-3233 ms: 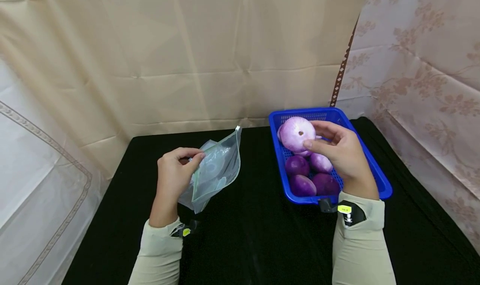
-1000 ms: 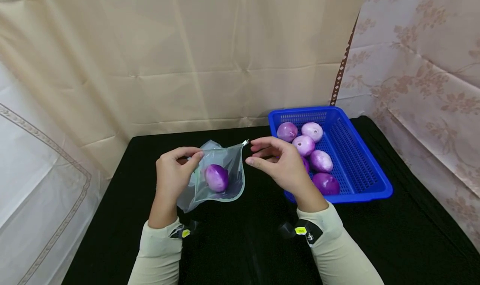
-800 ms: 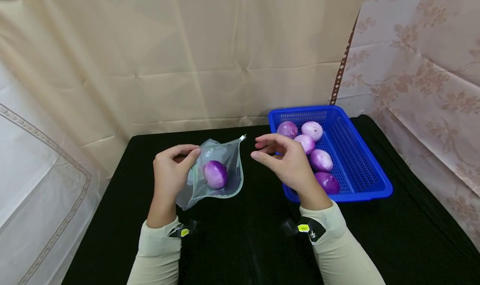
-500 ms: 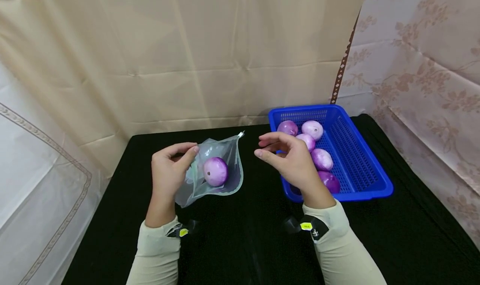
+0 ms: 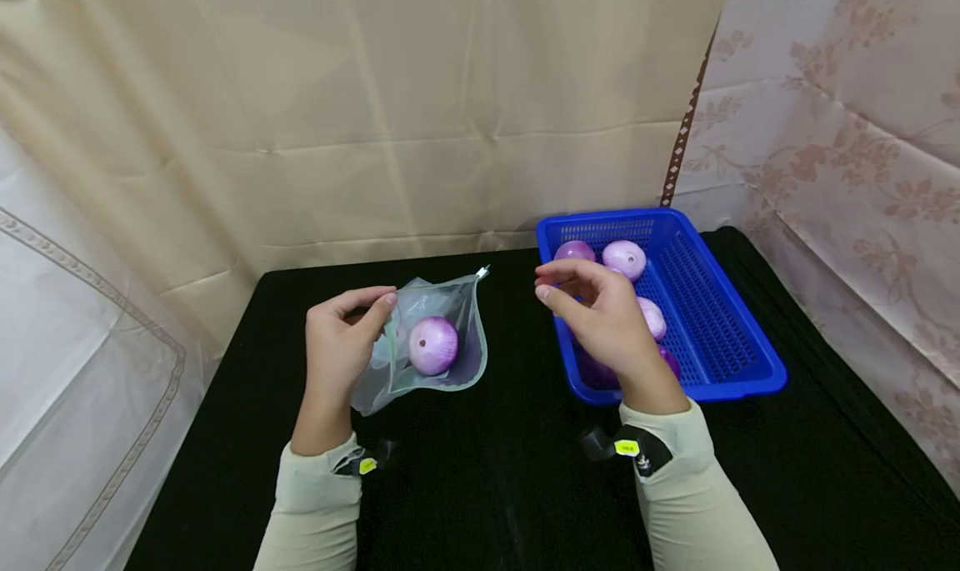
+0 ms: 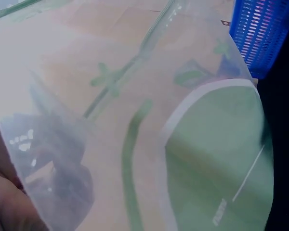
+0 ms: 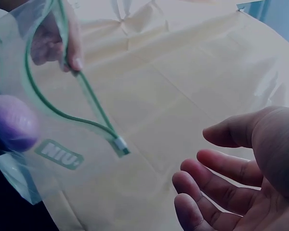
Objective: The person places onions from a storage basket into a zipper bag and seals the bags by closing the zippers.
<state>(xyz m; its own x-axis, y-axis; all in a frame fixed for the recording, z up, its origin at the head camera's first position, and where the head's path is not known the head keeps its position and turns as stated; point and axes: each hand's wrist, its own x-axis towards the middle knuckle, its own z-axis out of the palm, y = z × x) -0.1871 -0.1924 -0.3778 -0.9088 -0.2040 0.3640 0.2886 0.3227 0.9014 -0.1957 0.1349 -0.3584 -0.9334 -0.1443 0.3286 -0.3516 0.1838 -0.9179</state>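
My left hand (image 5: 339, 338) pinches the rim of a clear slider zip bag (image 5: 470, 363) between thumb and fingers. The bag's mouth gapes, and one purple onion (image 5: 433, 346) sits inside it. From the right wrist, the bag's green-edged mouth and its white slider (image 7: 120, 143) show, with the onion low at the left. Green print on the bag (image 6: 212, 159) fills most of the left wrist view. My right hand (image 5: 603, 313) holds nothing; its fingers are loosely bent above the left side of a blue basket (image 5: 720, 338), hiding part of the onions there.
Several purple onions (image 5: 624, 259) lie along the left part of the basket, whose right part shows bare mesh. Black cloth (image 5: 480, 488) covers the table. A beige curtain (image 5: 315, 121) hangs behind, with a floral cloth (image 5: 847, 171) on the right.
Earlier my right hand held an onion over the basket; later an onion shows in the bag. Since then, my right hand has moved rightward from the bag to the basket. My left hand has barely shifted.
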